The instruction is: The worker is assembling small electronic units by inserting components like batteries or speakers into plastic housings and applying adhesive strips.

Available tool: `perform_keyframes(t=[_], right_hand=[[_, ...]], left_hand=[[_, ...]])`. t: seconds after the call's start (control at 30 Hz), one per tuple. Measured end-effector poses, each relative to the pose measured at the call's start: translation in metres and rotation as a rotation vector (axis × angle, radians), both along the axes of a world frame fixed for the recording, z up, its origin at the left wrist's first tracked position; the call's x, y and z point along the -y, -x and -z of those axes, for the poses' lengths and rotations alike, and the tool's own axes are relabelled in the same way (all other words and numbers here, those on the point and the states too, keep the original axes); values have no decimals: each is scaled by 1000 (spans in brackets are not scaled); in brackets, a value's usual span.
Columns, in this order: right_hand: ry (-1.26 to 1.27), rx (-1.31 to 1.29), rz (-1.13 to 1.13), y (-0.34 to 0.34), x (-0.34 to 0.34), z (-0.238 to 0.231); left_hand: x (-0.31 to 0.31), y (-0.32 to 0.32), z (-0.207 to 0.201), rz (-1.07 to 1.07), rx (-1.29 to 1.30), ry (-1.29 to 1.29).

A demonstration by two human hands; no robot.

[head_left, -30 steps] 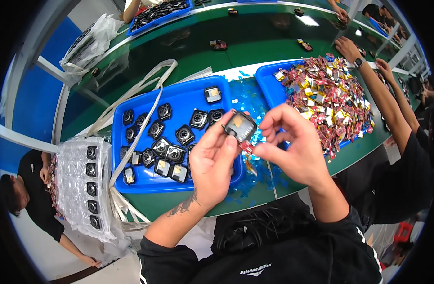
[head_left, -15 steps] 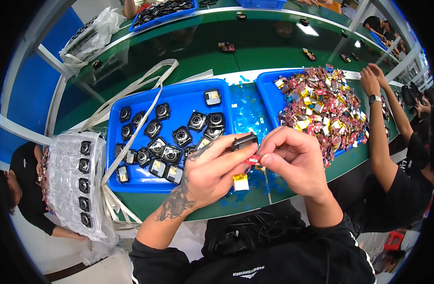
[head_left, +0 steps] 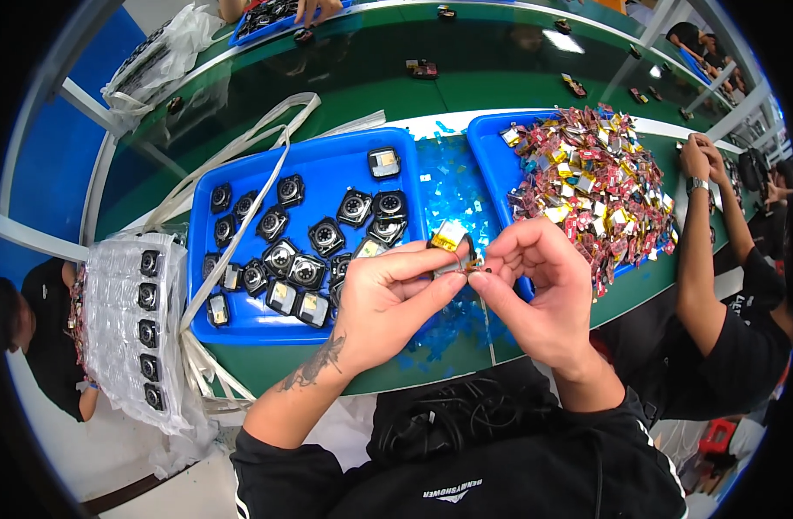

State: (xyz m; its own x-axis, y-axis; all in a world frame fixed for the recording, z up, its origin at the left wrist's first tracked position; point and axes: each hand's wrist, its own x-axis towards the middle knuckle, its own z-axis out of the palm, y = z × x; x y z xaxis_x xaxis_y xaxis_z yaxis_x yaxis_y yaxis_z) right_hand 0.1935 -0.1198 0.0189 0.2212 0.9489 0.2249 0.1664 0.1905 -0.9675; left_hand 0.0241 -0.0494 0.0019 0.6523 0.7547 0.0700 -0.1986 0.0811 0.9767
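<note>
My left hand [head_left: 394, 298] holds a smartwatch case between thumb and fingers, above the gap between two blue trays. A small battery [head_left: 449, 235] with yellow tape and a silvery face stands up beyond the fingertips. My right hand [head_left: 542, 294] meets the case's right side, thumb and forefinger pinched on a small part there. Fingers mostly cover that part and the case. Left of my hands, a blue tray [head_left: 327, 149] holds several black watch cases [head_left: 306, 270]. On the right, another blue tray [head_left: 491, 138] bears a heap of red circuit boards with batteries [head_left: 587, 190].
Blue film scraps [head_left: 452, 195] litter the green table between the trays. A pale strap [head_left: 285, 160] crosses the left tray. Beyond, a green conveyor [head_left: 370, 82] carries scattered parts. Plastic packing trays [head_left: 119, 324] stand at left. A co-worker's forearms [head_left: 699, 233] are at right.
The battery, hanging below my fingers earlier, now stands above them, and the case is turned. The red board between my fingertips is now mostly hidden. A co-worker's hand has come over the far tray.
</note>
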Motion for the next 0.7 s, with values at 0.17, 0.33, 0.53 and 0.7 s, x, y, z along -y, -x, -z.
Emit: perform_keyframes(t=[0.17, 0.33, 0.53, 0.7], right_hand=[[22, 4, 90, 7, -3, 11], [13, -3, 106, 9, -4, 12], [-18, -71, 97, 12, -6, 13], [-19, -19, 107, 12, -6, 16]], left_hand=[[8, -4, 6, -76, 132, 68], [10, -11, 1, -88, 219, 127], [9, -7, 6, -85, 212, 84], [10, -9, 2, -123, 215, 109]])
